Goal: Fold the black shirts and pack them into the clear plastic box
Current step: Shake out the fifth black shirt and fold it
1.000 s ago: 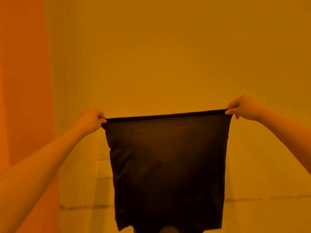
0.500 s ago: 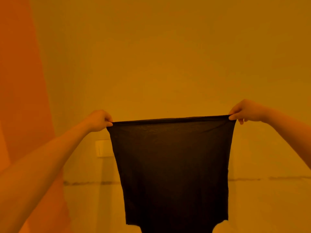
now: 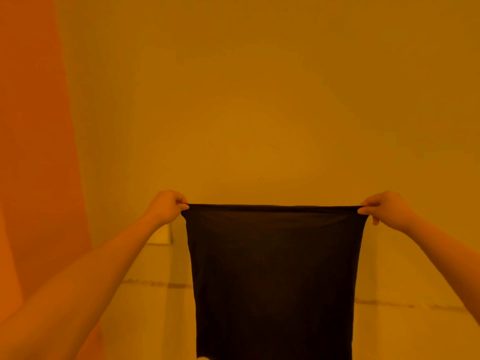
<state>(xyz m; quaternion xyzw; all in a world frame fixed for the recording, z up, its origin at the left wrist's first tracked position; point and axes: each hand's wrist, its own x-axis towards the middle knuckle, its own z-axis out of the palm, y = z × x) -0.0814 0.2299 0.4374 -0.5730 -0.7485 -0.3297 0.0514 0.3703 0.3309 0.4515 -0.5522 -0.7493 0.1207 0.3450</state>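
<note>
A black shirt (image 3: 272,268) hangs flat in the air in front of me, stretched wide along its top edge. My left hand (image 3: 167,206) pinches the top left corner and my right hand (image 3: 384,207) pinches the top right corner. Both arms reach forward at about chest height. The cloth drops straight down and runs out of the frame at the bottom. No clear plastic box is in view.
A plain yellow wall (image 3: 259,100) fills the view behind the shirt. An orange panel (image 3: 33,152) stands at the left. A small wall plate (image 3: 162,236) shows beside my left wrist, and a dark horizontal seam (image 3: 155,283) crosses the wall lower down.
The view has tilted up, so the hands and shirt sit lower in frame. The hands have drawn slightly further apart, pulling the top edge straight and level.
</note>
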